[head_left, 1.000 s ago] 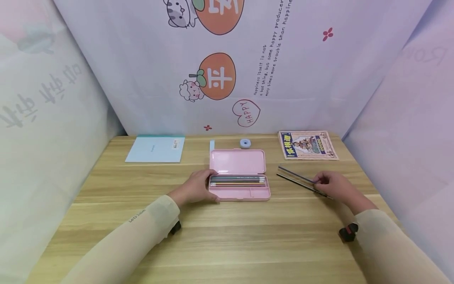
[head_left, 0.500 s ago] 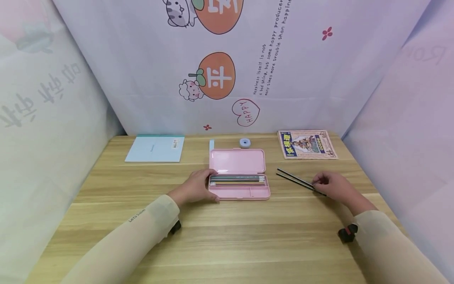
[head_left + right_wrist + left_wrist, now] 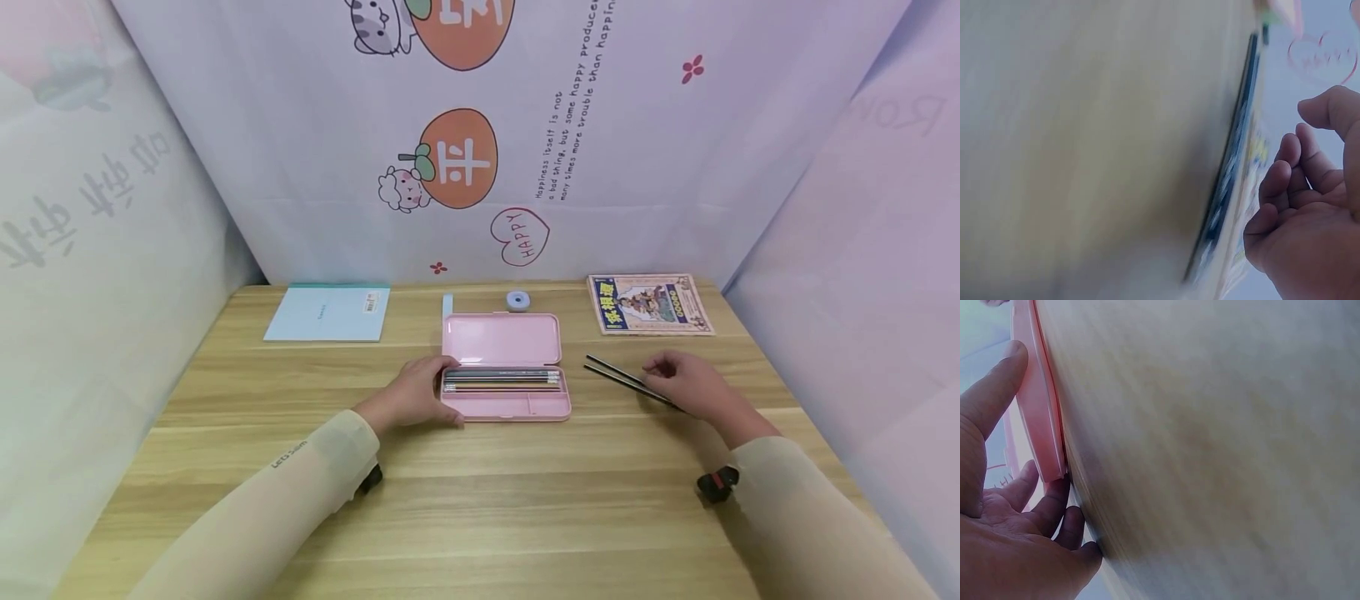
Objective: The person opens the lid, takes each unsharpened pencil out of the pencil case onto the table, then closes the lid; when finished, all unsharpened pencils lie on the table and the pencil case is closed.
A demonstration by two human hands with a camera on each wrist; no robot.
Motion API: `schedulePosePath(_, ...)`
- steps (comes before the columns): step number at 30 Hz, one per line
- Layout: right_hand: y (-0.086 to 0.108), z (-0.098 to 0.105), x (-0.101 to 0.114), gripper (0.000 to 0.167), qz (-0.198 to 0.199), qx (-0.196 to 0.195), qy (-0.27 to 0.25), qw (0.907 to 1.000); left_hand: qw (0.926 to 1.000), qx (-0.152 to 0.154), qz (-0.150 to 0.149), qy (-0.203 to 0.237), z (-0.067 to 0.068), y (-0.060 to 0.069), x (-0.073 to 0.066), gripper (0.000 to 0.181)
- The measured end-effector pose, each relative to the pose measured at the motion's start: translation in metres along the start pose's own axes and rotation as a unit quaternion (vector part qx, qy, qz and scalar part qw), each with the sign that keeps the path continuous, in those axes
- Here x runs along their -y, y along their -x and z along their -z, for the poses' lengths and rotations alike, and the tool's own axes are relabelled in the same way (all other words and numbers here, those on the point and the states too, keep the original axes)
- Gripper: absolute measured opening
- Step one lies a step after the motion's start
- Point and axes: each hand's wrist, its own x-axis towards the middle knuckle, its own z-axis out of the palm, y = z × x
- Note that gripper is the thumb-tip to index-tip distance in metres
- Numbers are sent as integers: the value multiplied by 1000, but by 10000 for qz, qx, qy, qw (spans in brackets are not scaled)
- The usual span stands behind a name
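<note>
A pink pencil case (image 3: 502,339) lies with its lid raised, several pencils (image 3: 501,387) lined up in its rear compartment. My left hand (image 3: 411,396) grips the left end; in the left wrist view the thumb of that hand (image 3: 1016,531) lies on the side of the case (image 3: 1040,406), the fingers round its end. To the right of the case, two dark pencils (image 3: 617,374) rest on the table, slightly spread. Over their right part is my right hand (image 3: 692,387). The right wrist view shows this hand (image 3: 1316,206) empty, fingers loosely bent, beside the pencils (image 3: 1230,165).
At the back left lies a light blue notebook (image 3: 324,312), at the back right an illustrated booklet (image 3: 651,305). A pale blue strip (image 3: 447,305) and a small round blue object (image 3: 517,301) are behind the case. Printed cloth hangs behind and beside the table (image 3: 480,500).
The rear dark pencil, earlier raised at my right hand, has come down beside the other. My right hand has let go and shifted left above them. My left hand has stayed at the case.
</note>
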Motion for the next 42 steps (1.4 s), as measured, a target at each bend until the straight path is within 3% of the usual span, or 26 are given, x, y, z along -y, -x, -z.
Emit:
schedulePosePath(10, -16, -52, 74, 21, 590, 356, -514, 9963, 10000, 34, -4, -37, 0, -2, 3, 95)
schedulePosePath(17, -22, -81, 107, 22, 832, 552, -603, 9932, 10000, 33, -20, 26, -1, -1, 3, 95)
schedulePosePath(37, -26, -92, 119, 23, 919, 840, -320, 9917, 10000, 80, 37, 21, 3, 0, -2, 93)
schedulePosePath(42, -27, -94, 119, 24, 1067, 696, -260, 9915, 9999, 124, 70, -5, 3, 0, -2, 93)
